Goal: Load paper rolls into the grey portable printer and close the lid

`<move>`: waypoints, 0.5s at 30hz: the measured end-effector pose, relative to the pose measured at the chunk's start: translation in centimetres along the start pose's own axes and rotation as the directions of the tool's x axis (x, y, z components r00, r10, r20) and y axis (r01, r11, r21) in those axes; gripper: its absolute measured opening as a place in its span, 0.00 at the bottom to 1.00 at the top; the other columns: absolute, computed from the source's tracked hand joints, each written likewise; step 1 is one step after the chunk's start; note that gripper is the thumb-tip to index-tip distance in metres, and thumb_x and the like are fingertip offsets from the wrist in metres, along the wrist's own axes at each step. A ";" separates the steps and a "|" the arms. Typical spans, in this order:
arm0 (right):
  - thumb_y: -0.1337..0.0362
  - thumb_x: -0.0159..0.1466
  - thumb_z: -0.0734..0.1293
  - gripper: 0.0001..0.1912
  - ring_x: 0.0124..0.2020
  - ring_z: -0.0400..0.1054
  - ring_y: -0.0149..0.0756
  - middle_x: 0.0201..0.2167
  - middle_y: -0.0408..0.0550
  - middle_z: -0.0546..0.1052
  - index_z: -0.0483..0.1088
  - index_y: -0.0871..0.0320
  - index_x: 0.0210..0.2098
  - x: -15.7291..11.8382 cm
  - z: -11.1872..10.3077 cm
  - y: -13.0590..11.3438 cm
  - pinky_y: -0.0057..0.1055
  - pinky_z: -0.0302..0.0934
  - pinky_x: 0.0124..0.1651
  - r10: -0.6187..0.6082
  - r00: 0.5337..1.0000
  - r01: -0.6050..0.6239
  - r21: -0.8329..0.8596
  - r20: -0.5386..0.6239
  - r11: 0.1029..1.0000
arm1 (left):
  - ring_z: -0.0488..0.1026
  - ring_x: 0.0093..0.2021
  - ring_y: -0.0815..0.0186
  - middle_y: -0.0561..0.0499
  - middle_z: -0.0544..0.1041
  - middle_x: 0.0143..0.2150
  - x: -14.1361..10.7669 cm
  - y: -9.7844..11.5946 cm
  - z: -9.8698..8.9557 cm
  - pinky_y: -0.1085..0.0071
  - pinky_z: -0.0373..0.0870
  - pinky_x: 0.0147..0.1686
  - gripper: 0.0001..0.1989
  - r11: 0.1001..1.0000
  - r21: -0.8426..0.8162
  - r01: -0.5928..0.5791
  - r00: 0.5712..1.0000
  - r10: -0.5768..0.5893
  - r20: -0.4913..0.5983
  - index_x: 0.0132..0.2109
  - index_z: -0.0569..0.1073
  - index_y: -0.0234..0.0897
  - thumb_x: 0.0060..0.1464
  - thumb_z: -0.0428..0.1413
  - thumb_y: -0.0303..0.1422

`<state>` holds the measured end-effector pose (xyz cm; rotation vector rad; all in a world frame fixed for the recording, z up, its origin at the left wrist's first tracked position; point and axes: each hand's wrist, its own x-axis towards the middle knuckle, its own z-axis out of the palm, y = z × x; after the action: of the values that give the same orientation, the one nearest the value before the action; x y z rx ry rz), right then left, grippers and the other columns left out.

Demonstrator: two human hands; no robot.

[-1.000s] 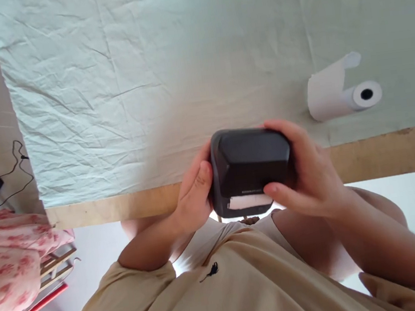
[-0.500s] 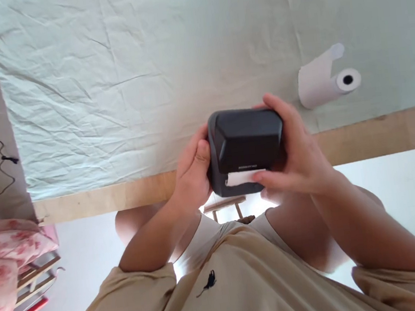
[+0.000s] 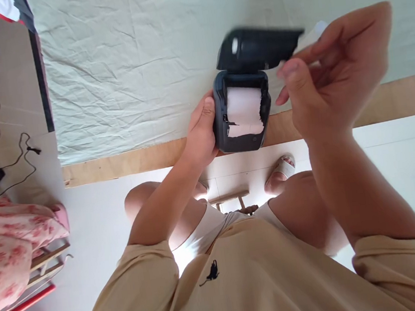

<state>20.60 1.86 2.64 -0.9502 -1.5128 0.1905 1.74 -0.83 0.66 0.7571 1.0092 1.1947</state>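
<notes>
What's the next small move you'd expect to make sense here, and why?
Probably bring the right hand over to the white paper inside the black device: the lid is open, the paper lies exposed with a ragged edge, and the left hand steadies the body. Whether the right hand touches the lid is unclear.

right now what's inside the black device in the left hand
White paper with ragged edges shows inside the black device, its lid open; whatever lies beneath the paper is covered.
</notes>
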 end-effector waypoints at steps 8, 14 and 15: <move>0.60 0.70 0.74 0.04 0.24 0.65 0.29 0.26 0.35 0.77 0.81 0.47 0.45 0.5 -1.5 1.1 0.29 0.56 0.31 0.020 0.851 0.202 -0.362 0.525 0.910 | 0.74 0.33 0.67 0.52 0.79 0.36 -0.5 0.7 0.4 0.70 0.73 0.32 0.26 0.998 0.023 0.065 0.998 -0.065 0.010 0.54 0.85 0.43 0.71 0.63 0.60; 0.54 0.67 0.75 0.21 0.28 0.72 0.40 0.31 0.41 0.82 0.83 0.43 0.59 2.2 -4.2 -2.2 0.37 0.67 0.32 0.247 0.692 0.048 -0.384 0.679 0.922 | 0.77 0.36 0.66 0.53 0.84 0.39 -0.9 1.0 -0.2 0.70 0.73 0.32 0.19 0.993 0.083 0.082 0.997 -0.083 -0.001 0.55 0.88 0.45 0.73 0.64 0.54; 0.52 0.68 0.75 0.22 0.30 0.74 0.41 0.32 0.41 0.82 0.83 0.41 0.61 2.6 -5.1 -2.4 0.40 0.70 0.34 0.284 0.700 -0.022 -0.379 0.655 0.925 | 0.79 0.37 0.65 0.53 0.85 0.41 -0.9 0.8 -0.4 0.70 0.75 0.33 0.20 0.992 0.097 0.086 0.996 -0.086 0.006 0.56 0.88 0.46 0.73 0.64 0.54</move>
<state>24.35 -0.05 7.17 -1.3908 -2.2246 0.4648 1.03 -1.55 1.47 0.7866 1.0866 1.0731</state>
